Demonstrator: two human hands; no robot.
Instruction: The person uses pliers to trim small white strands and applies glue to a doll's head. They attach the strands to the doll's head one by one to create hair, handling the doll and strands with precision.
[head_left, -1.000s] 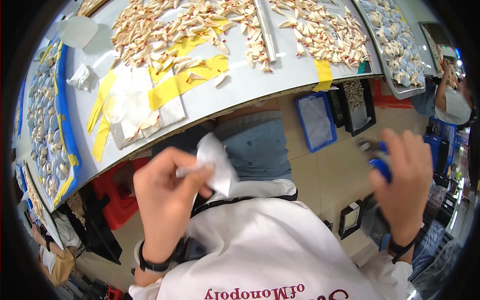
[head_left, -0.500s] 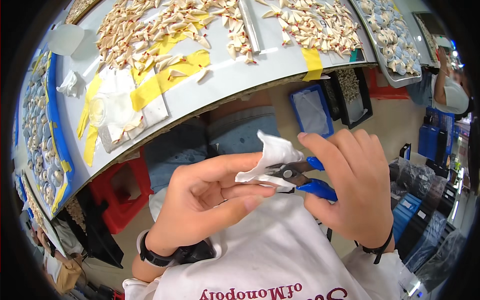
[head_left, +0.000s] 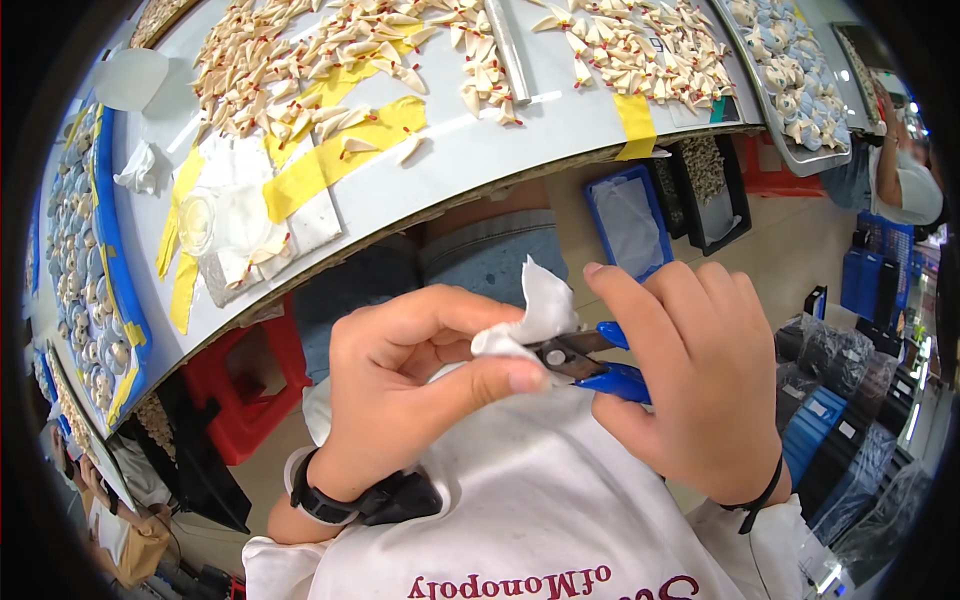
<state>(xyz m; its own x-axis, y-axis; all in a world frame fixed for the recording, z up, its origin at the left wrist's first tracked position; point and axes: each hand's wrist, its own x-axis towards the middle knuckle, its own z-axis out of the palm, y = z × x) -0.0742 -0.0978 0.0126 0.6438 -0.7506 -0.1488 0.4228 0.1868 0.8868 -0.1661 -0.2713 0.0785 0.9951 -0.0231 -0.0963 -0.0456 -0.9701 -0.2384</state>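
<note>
Blue-handled nippers [head_left: 616, 382] are in my right hand [head_left: 700, 385], its fingers and thumb around the handles. A white cloth or tissue [head_left: 546, 308] wraps about the metal jaws, hiding their tips. My left hand [head_left: 395, 380] pinches this cloth against the jaws, the thumb lying along its lower side. One corner of the cloth stands up between the two hands. Both hands are held above my lap, in front of the table edge. Whether anything small sits inside the cloth cannot be seen.
Many cream, pointed, red-tipped pieces [head_left: 265, 75] lie on the white table [head_left: 460, 150] with yellow tape [head_left: 345, 155]. A blue-edged tray [head_left: 133, 300] stands left, a metal tray [head_left: 800, 160] right. Below are a blue bin [head_left: 630, 225] and a red stool [head_left: 245, 390].
My left fingers and thumb have closed over the cloth, which is now bunched more tightly round the jaws. The nippers and my right hand have shifted slightly left.
</note>
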